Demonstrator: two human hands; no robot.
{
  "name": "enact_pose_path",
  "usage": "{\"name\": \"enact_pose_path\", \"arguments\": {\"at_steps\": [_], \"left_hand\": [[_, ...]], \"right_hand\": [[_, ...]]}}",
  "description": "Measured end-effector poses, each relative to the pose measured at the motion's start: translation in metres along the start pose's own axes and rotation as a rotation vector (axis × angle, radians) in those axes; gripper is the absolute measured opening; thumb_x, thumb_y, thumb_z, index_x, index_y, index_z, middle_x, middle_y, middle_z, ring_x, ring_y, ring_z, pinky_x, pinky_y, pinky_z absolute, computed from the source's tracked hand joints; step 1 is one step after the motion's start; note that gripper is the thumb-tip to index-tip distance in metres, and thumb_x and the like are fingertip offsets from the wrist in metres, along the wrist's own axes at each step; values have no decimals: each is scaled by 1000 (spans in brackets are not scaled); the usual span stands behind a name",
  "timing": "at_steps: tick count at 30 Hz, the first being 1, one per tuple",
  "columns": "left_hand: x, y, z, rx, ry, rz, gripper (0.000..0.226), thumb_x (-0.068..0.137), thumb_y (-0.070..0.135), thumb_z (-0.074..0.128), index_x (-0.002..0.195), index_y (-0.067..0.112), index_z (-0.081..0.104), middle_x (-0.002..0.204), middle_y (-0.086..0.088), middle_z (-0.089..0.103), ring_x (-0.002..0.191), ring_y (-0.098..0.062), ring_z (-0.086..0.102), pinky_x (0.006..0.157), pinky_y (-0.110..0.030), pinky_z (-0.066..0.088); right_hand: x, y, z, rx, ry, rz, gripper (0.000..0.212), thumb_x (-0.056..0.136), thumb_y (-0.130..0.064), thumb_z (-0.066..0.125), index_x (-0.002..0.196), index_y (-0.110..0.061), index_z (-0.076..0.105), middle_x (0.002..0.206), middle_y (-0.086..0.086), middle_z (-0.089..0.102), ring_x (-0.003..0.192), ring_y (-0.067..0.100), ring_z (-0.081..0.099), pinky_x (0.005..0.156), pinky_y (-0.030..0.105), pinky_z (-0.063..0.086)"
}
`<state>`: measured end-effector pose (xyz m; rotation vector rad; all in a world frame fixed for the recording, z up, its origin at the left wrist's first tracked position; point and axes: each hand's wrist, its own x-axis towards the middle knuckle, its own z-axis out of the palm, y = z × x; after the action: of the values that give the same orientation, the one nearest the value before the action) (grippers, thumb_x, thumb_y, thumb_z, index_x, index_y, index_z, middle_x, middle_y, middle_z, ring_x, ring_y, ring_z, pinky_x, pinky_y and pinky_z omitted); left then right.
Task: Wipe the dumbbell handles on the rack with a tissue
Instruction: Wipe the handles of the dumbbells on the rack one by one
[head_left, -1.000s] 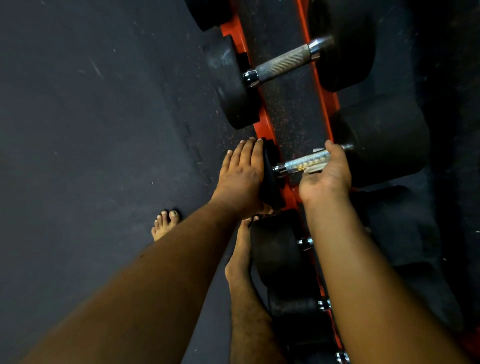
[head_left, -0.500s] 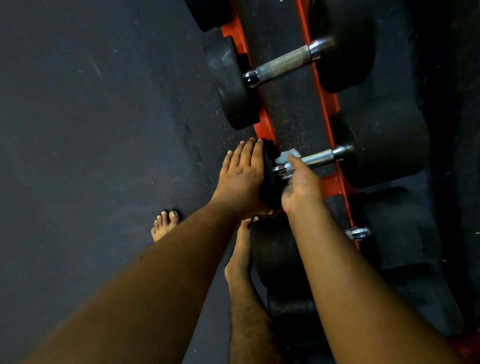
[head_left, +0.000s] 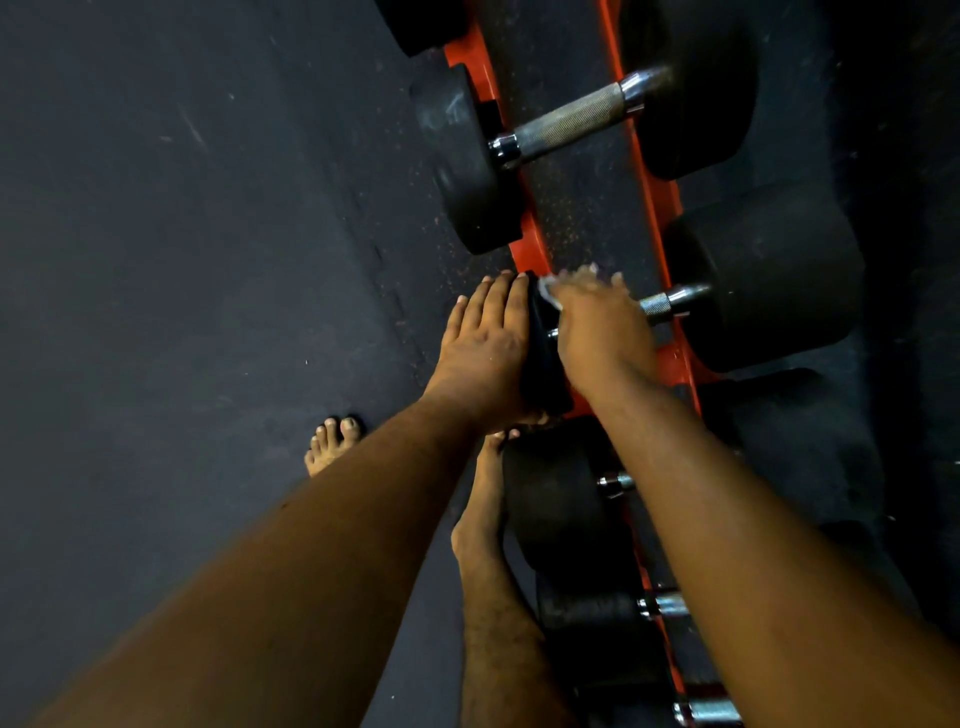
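Note:
A black dumbbell with a knurled steel handle (head_left: 660, 302) lies across the orange rack (head_left: 530, 244) in the middle of the view. My left hand (head_left: 483, 343) lies flat, fingers straight, against the outer face of its near weight head (head_left: 543, 358). My right hand (head_left: 602, 325) is blurred with motion and wraps over the near half of that handle. A white tissue (head_left: 548, 291) shows under its fingers. Only the far end of the handle by the large far head (head_left: 769, 270) is uncovered.
Another dumbbell (head_left: 566, 122) rests on the rack further up, its handle bare. More dumbbells (head_left: 561, 514) lie lower on the rack, partly hidden by my right arm. My bare feet (head_left: 332, 441) stand on the dark rubber floor (head_left: 182, 260) left of the rack.
My right hand slid with the tissue from the far end of the handle to the near end, then spread over the near half. My left hand stayed on the weight head.

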<state>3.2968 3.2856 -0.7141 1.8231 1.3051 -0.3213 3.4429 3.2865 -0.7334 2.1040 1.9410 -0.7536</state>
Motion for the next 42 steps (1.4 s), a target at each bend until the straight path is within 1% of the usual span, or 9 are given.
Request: {"name": "enact_pose_path", "arguments": {"at_steps": [8, 10, 15, 20, 25, 27, 31, 36, 42], "left_hand": [[0, 0, 0, -14, 11, 4, 151, 58, 63, 90, 161, 8, -5, 170, -12, 0, 157, -28, -5, 126, -46, -3], [0, 0, 0, -10, 16, 7, 151, 57, 64, 89, 161, 8, -5, 170, -12, 0, 157, -28, -5, 127, -46, -3], [1, -3, 4, 10, 22, 6, 152, 55, 59, 92, 161, 9, -4, 170, -11, 1, 157, -28, -4, 124, -44, -6], [3, -3, 5, 17, 21, -5, 154, 52, 60, 93, 161, 11, -4, 170, -11, 4, 157, -28, -2, 127, -47, 0], [3, -4, 4, 21, 3, -6, 154, 53, 58, 94, 161, 11, -6, 170, -10, 1, 157, -28, -3, 128, -49, 3], [4, -4, 3, 29, 12, -4, 154, 54, 58, 94, 161, 11, -6, 170, -10, 1, 157, -28, -2, 128, -48, 3], [3, -2, 3, 21, 8, -15, 153, 54, 62, 91, 161, 10, -4, 170, -10, 2, 157, -27, -2, 128, -47, 1], [2, -3, 5, 11, 19, -10, 151, 55, 61, 91, 161, 11, -4, 170, -10, 2, 157, -27, -3, 128, -49, 2], [1, -1, 4, 12, 25, -4, 152, 56, 64, 90, 161, 10, -5, 170, -10, 1, 157, -27, -3, 127, -45, -1]], "right_hand": [[-70, 23, 20, 145, 45, -178, 49, 88, 7, 58, 137, -3, 58, 142, 15, 57, 138, 29, 49, 118, 44, 32], [-90, 25, 27, 400, 65, 26, 45, 92, 5, 56, 134, -9, 63, 134, 12, 64, 126, 28, 59, 109, 37, 43], [-75, 27, 34, 1428, 482, 1092, 35, 99, 2, 47, 124, -12, 67, 106, 3, 70, 112, 27, 64, 99, 42, 53], [-18, 16, 15, 2122, 467, 1063, 24, 96, -5, 48, 114, -7, 64, 116, 14, 67, 120, 31, 61, 112, 43, 43], [-9, 37, 3, 2146, 357, 823, 18, 99, -18, 50, 107, -12, 66, 103, 11, 72, 103, 27, 68, 105, 41, 48], [-7, 41, 3, 2233, 442, 826, 18, 97, -17, 53, 108, -12, 67, 101, 8, 72, 105, 26, 66, 109, 42, 45], [-20, 2, 29, 1971, 176, 942, 28, 89, -17, 68, 117, -13, 66, 110, 10, 73, 104, 26, 69, 97, 41, 53], [-24, 24, 27, 2035, 451, 946, 28, 96, -17, 66, 123, -10, 65, 117, 13, 73, 107, 25, 70, 86, 35, 59], [-58, -9, 47, 1280, 105, 796, 18, 100, -15, 57, 97, -23, 72, 97, 1, 77, 98, 21, 72, 95, 47, 56]]}}
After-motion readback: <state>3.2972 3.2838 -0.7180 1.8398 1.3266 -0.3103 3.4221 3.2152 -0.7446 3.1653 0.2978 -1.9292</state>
